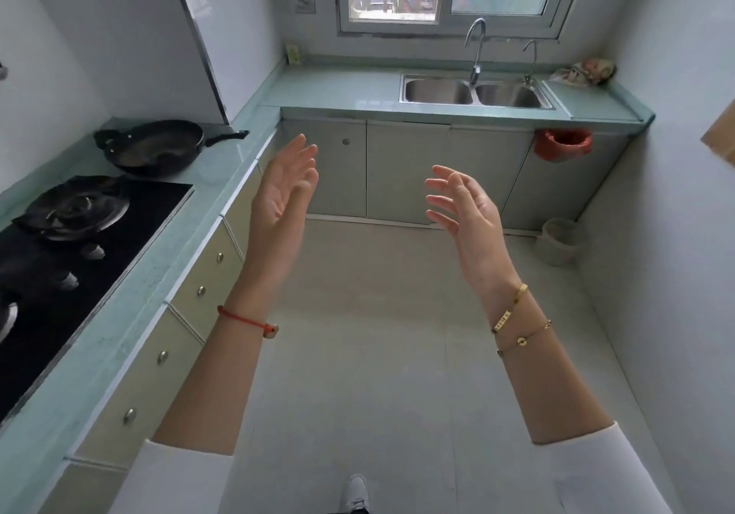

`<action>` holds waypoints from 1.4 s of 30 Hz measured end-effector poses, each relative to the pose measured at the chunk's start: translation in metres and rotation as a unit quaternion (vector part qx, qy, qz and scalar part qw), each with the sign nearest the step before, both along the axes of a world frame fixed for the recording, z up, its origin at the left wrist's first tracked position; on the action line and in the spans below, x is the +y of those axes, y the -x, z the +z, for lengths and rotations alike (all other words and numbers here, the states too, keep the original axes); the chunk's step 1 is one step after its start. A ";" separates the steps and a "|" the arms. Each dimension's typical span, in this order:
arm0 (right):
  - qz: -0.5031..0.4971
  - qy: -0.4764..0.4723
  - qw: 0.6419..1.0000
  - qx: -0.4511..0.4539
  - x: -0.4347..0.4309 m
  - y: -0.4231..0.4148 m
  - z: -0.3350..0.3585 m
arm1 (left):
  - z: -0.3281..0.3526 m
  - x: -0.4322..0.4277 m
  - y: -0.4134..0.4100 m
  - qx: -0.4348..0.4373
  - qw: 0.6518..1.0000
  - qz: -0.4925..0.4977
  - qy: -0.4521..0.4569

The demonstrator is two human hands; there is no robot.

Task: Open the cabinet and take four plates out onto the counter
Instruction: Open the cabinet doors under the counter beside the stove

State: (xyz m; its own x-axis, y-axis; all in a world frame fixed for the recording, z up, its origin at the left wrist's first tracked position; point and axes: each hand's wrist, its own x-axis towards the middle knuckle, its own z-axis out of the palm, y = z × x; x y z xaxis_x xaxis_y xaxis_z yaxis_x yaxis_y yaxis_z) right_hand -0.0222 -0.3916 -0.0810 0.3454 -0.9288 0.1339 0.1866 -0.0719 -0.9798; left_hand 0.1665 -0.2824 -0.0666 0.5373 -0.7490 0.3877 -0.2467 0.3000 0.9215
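Both of my hands are raised over the kitchen floor, palms facing each other and fingers spread. My left hand [284,191] holds nothing, and my right hand [463,207] holds nothing. Grey cabinet doors [405,171] run under the far green counter [338,90], all closed. A second row of closed doors with round knobs [199,287] lines the left counter [131,314]. No plates are in sight.
A black gas hob [79,235] and a black frying pan [155,147] sit on the left counter. A double steel sink [473,92] with taps is under the window. A red bag [562,143] hangs off the counter edge, and a white bucket [559,241] stands at the floor's right corner.
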 end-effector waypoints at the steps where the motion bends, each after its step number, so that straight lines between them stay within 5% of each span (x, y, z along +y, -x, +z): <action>1: -0.003 -0.002 1.000 -0.001 -0.012 -0.007 -0.001 | -0.001 -0.014 -0.008 -0.001 1.000 -0.004 0.000; 17: 0.025 -0.019 0.999 0.002 -0.233 -0.100 -0.025 | -0.023 -0.243 -0.089 0.021 1.000 -0.002 -0.016; 42: 0.269 -0.012 0.961 0.056 -0.537 -0.380 -0.041 | -0.059 -0.483 -0.287 0.074 0.975 0.210 -0.011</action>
State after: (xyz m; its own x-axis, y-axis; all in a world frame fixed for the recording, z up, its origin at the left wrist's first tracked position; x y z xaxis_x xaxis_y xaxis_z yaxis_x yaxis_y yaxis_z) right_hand 0.3573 -0.9288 -0.1215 0.7881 -0.6136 0.0493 0.0844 0.0284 -0.9960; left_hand 0.4535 -0.7650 -0.1254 0.8468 -0.4585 0.2696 -0.2078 0.1815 0.9612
